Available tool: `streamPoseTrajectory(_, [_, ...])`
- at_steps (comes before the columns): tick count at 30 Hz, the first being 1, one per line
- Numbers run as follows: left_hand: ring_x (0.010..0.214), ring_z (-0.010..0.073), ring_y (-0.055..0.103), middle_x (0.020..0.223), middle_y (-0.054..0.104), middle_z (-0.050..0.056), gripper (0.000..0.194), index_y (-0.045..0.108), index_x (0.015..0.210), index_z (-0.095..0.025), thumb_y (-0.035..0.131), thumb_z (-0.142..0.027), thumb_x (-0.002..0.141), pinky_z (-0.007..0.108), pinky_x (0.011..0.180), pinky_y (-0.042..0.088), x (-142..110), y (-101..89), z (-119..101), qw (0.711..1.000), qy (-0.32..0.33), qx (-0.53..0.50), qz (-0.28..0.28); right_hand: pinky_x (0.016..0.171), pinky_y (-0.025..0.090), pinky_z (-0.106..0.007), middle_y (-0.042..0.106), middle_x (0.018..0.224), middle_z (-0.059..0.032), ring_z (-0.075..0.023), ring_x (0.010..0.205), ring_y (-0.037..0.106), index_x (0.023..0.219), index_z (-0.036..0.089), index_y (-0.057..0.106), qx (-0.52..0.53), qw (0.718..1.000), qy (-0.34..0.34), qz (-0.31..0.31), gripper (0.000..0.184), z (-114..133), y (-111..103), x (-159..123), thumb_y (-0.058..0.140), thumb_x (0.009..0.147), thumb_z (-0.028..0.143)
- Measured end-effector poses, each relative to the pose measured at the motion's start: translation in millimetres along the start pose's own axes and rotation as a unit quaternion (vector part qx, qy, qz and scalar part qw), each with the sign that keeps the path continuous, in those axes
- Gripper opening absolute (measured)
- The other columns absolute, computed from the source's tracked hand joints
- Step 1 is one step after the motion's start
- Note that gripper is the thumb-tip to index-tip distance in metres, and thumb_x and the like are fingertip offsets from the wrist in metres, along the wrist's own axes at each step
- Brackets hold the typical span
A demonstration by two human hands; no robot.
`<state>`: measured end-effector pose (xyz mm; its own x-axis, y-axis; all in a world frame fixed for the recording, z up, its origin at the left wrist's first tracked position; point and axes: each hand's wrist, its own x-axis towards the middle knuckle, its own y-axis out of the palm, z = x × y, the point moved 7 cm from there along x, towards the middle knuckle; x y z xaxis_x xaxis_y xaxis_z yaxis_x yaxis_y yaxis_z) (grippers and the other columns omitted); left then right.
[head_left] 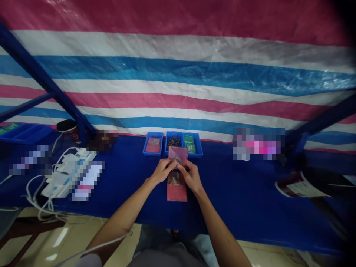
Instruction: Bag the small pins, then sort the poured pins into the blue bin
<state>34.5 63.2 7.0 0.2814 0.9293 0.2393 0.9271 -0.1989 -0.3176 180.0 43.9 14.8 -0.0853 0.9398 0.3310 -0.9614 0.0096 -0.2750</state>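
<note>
My left hand (162, 171) and my right hand (191, 177) meet above the blue table (236, 193). Both pinch the lower edge of a small pink plastic bag (178, 154), held upright between them. Beneath the hands a stack of pink bags (177, 190) lies flat on the table, with small dark parts showing through the top one. Just behind stand three blue trays: the left one (152, 144) holds pink bags, the middle one (174, 141) dark screws, the right one (191, 144) green bags.
A white power strip (69, 172) with trailing cables lies at the left. A dark round tub (67, 128) and a blue bin (26, 132) stand at the far left. A roll-like container (300, 185) rests at the right. A striped tarp hangs behind.
</note>
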Motion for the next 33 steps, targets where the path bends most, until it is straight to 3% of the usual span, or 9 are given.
streamPoseTrajectory(8, [0.059,0.0127,0.054,0.063,0.062,0.001,0.050,0.063,0.064,-0.012,0.051,-0.048,0.096,0.023,0.059,0.040,1.1,-1.0,-0.1,1.000,0.003,-0.005,-0.001,0.070,0.045,-0.029,0.067,0.079,-0.0028,-0.0182,0.068,0.056,0.089,0.017,0.073,0.000,0.999,0.015,0.033,0.030,1.2,3.4,-0.7,0.060,0.092,0.045])
streamPoseTrajectory(13, [0.062,0.0145,0.056,0.065,0.064,0.003,0.048,0.067,0.070,-0.011,0.054,-0.050,0.094,0.023,0.059,0.041,0.2,-0.3,2.2,1.000,-0.007,-0.016,0.005,0.062,0.043,-0.027,0.064,0.075,-0.0030,-0.0169,0.066,0.051,0.088,0.015,0.072,0.038,0.999,0.018,0.014,0.034,3.6,0.9,-0.7,0.061,0.092,0.047])
streamPoseTrajectory(20, [0.066,0.0162,0.058,0.070,0.067,0.004,0.042,0.070,0.079,-0.012,0.053,-0.046,0.096,0.024,0.064,0.043,1.0,0.9,-9.4,0.999,0.034,0.034,0.017,0.061,0.044,-0.026,0.064,0.072,-0.0016,-0.0165,0.065,0.052,0.083,0.015,0.071,0.065,0.997,0.046,0.008,0.035,-2.0,0.6,-0.6,0.061,0.091,0.048])
streamPoseTrajectory(26, [0.060,0.0140,0.055,0.061,0.060,0.001,0.047,0.062,0.066,-0.013,0.049,-0.046,0.097,0.023,0.060,0.038,1.5,-2.1,-4.4,0.998,0.032,0.046,0.004,0.076,0.048,-0.030,0.069,0.091,-0.0051,-0.0209,0.082,0.060,0.098,0.018,0.072,0.075,0.996,0.037,0.017,0.032,2.0,0.5,-1.4,0.057,0.095,0.047])
streamPoseTrajectory(33, [0.054,0.0111,0.043,0.056,0.051,-0.002,0.051,0.055,0.060,-0.014,0.052,-0.052,0.094,0.023,0.056,0.032,-0.6,-4.7,0.6,1.000,0.007,-0.008,-0.016,0.072,0.046,-0.031,0.067,0.083,-0.0046,-0.0205,0.075,0.058,0.073,0.018,0.070,0.074,0.997,0.010,0.038,0.036,9.3,2.0,0.0,0.059,0.094,0.045])
